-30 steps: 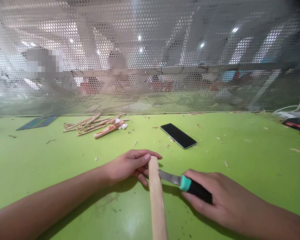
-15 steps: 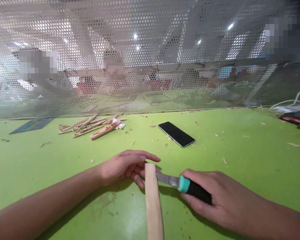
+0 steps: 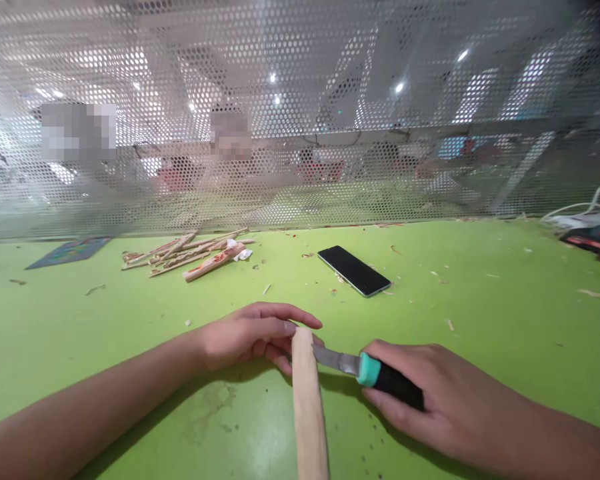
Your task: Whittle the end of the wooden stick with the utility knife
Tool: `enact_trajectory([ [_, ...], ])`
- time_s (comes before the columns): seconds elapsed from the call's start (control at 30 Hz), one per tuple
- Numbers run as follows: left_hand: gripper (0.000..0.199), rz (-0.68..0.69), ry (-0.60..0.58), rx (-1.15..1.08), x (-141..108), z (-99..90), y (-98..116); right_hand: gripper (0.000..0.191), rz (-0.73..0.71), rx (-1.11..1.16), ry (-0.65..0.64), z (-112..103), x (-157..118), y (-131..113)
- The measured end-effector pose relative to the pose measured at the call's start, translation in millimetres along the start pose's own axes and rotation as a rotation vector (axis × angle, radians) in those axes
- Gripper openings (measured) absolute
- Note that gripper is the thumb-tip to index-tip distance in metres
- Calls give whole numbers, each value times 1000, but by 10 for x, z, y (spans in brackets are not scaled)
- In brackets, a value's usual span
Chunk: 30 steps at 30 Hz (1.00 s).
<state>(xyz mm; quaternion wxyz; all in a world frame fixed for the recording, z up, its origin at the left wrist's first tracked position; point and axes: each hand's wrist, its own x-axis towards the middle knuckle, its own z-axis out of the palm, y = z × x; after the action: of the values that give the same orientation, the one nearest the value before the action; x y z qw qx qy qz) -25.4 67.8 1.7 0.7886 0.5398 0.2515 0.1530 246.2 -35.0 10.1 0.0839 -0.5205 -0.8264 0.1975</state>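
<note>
A pale wooden strip (image 3: 309, 407) runs from the bottom edge up to the middle of the head view. At its far end is my left hand (image 3: 260, 335), the thumb tip touching the top left corner and the fingers curled behind and beside it. My right hand (image 3: 445, 393) is wrapped round the black and teal handle of a knife (image 3: 390, 380). The blade points left, its tip against the strip's right edge near the far end. The fingertips of my left hand behind the wood are partly hidden.
Beyond my hands a black phone (image 3: 354, 270) lies on the green table (image 3: 145, 353). Carved sticks (image 3: 180, 252) are piled at the back left, beside a patterned card (image 3: 69, 253). A red and black tool (image 3: 593, 240) is at the far right. A perforated screen (image 3: 290, 167) stands behind.
My left thumb has come down onto the far end of the strip. The knife and my right hand have hardly moved.
</note>
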Motion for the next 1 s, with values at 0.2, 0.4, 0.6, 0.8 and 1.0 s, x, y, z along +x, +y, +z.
enact_trajectory([
  [0.2, 35, -11, -35, 82, 11, -54, -25, 16, 2, 16, 15, 6, -33, 1],
  [0.4, 37, 26, -57, 81, 18, -91, -49, 17, -21, 10, 28, 9, -34, 4],
  [0.6, 46, 14, -45, 46, 31, -82, -82, 19, -10, 37, 12, -19, -27, -15],
  [0.8, 47, 11, -10, 35, 39, -49, -90, 16, -8, 26, 23, -14, -33, -12],
  [1.0, 45, 30, -21, 24, 32, -6, -58, 16, -9, 9, 19, -4, -30, -8],
])
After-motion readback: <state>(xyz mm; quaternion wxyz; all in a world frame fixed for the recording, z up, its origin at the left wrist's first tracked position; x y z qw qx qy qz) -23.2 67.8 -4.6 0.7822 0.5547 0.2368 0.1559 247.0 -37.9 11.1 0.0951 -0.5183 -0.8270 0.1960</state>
